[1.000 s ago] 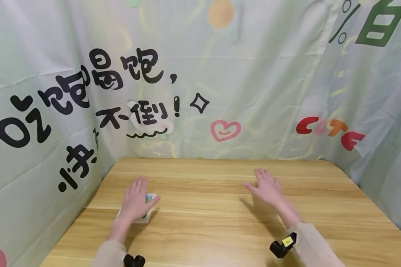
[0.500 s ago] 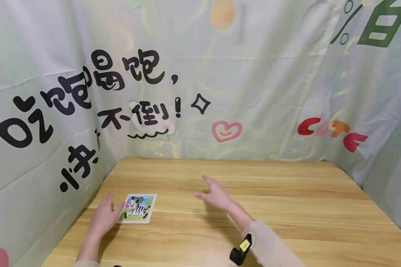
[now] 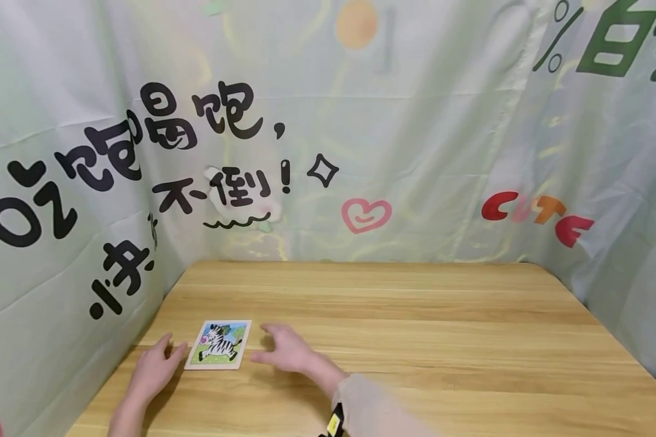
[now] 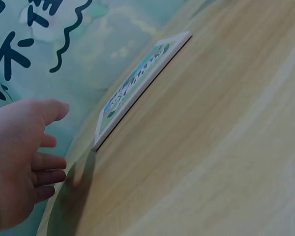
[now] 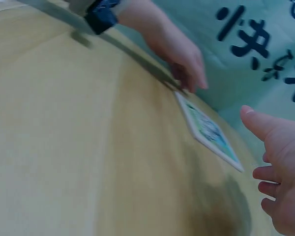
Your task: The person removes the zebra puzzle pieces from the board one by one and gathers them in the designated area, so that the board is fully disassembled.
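Note:
A flat, square zebra picture board [image 3: 218, 345] with a pale border lies on the wooden table [image 3: 415, 352], left of the middle. Just to its left is my left hand [image 3: 152, 371], fingers loosely bent and thumb apart, holding nothing. On the board's other side my right hand [image 3: 287, 349] reaches in from the right, thumb and fingers spread, a small gap away from the edge. In the left wrist view the board [image 4: 137, 88] lies beyond the left fingertips. The right wrist view has the board [image 5: 209, 129] between both hands.
Printed fabric [image 3: 426, 152] hangs behind the table and along both sides, meeting its back edge. A black wrist camera [image 3: 334, 422] sits at the right sleeve [image 3: 377, 406].
My left hand has moved left off the board, uncovering the zebra picture. My right hand has swept from the table's right part leftward to beside the board, which stays in place.

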`<action>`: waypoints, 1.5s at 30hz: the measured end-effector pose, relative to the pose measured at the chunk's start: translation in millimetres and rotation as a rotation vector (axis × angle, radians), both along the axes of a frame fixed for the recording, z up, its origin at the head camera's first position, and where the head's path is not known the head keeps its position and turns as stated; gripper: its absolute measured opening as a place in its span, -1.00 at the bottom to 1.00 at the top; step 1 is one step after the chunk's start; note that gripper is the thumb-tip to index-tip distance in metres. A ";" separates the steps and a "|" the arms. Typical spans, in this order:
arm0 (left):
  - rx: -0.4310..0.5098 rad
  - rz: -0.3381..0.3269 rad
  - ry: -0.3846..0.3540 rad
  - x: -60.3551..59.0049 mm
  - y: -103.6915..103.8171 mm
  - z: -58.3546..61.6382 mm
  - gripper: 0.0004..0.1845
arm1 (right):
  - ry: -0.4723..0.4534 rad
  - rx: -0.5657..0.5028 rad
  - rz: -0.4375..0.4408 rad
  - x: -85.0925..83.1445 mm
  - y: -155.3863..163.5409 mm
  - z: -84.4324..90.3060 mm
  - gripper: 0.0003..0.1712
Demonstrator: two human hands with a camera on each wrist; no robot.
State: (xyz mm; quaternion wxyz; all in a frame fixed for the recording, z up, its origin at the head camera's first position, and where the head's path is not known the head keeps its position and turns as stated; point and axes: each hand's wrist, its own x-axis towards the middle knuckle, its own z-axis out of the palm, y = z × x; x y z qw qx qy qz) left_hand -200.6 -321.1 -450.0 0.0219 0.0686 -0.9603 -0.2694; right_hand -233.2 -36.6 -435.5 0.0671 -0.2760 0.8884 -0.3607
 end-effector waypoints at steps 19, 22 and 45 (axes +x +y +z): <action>-0.026 -0.152 0.035 3.9 20.9 -7.1 -0.20 | 0.264 0.305 0.109 31.7 -36.0 -16.7 -0.17; -0.016 -0.167 0.056 4.4 23.7 -6.9 -0.22 | 0.260 0.310 0.110 32.9 -36.1 -15.8 -0.18; 0.030 -0.262 0.060 1.7 53.3 -6.6 -0.26 | 0.163 0.210 0.099 22.8 6.9 -12.7 -0.25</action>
